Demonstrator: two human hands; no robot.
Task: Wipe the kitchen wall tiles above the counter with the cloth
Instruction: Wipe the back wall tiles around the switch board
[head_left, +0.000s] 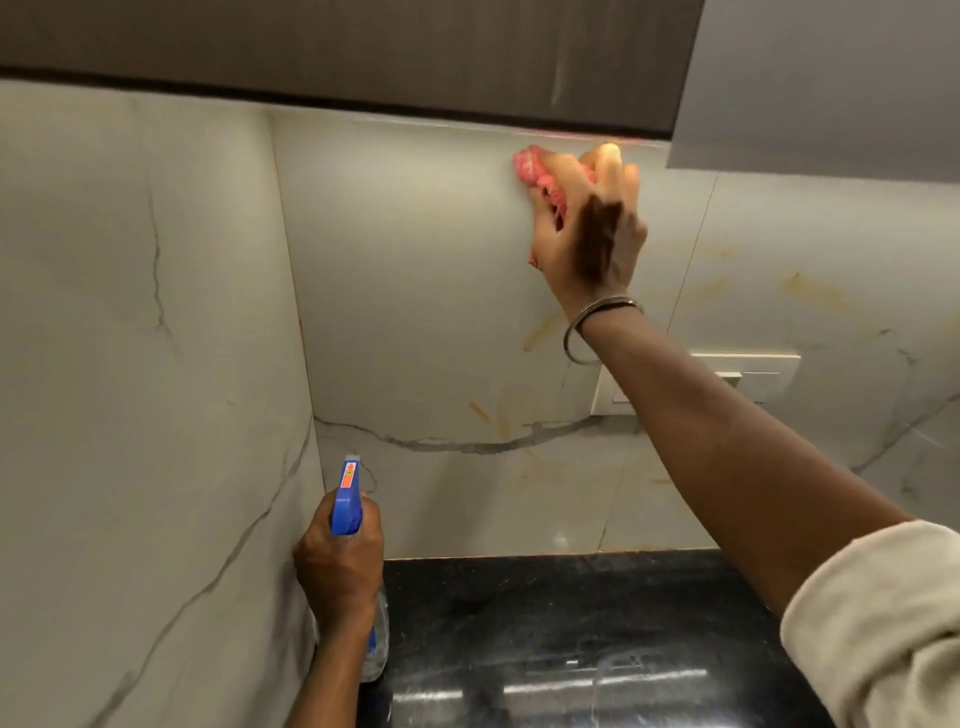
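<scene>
My right hand (592, 228) grips a bunched pink cloth (535, 174) and holds it against the pale marble-look wall tiles (415, 260), high up just under the dark upper cabinet. My left hand (337, 566) is low in the corner, curled round a spray bottle (347, 499) with a blue head and a clear body. The nozzle points up toward the tiles. Yellowish streaks mark the tiles below and to the right of the cloth.
A glossy black counter (571, 623) runs along the bottom. A side wall (130, 364) of the same tile closes the left. A white switch plate (748, 379) sits on the wall behind my right forearm. A grey hood or cabinet (831, 78) overhangs at upper right.
</scene>
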